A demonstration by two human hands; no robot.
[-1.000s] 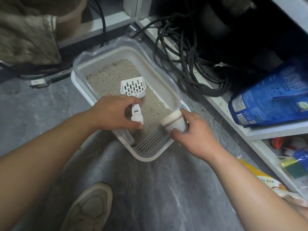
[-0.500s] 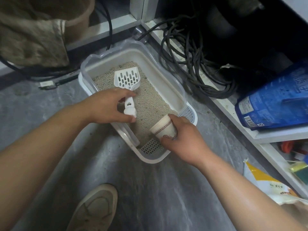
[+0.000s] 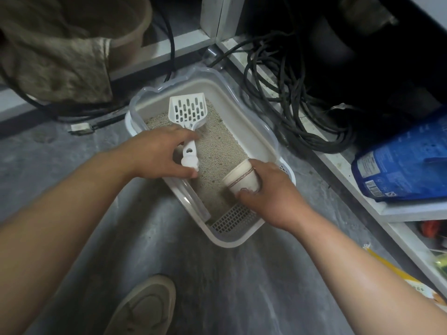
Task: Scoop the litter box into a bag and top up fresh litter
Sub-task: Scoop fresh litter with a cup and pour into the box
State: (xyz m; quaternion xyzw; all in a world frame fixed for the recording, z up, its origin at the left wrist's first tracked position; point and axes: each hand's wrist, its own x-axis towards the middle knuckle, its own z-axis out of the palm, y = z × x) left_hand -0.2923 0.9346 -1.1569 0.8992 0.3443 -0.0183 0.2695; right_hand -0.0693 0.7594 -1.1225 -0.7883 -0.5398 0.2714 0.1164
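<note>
A white litter box (image 3: 244,117) with a clear rim stands on the grey floor, holding beige litter (image 3: 217,151) and a grated step at its near end. My left hand (image 3: 154,155) grips the handle of a white slotted scoop (image 3: 188,112), whose blade lies over the litter at the far end of the box. My right hand (image 3: 271,192) holds a paper cup (image 3: 242,180) tipped on its side over the near right part of the litter, its mouth turned to the left.
A blue bag (image 3: 406,160) lies on a low white shelf at the right. A yellow bag (image 3: 411,284) sits by my right forearm. Coiled black cables (image 3: 278,97) lie behind the box, and a brown cloth (image 3: 53,61) at the far left. My shoe (image 3: 145,308) stands on the floor below.
My left hand has pushed the scoop toward the far end of the box. My right hand has tipped the cup further onto its side.
</note>
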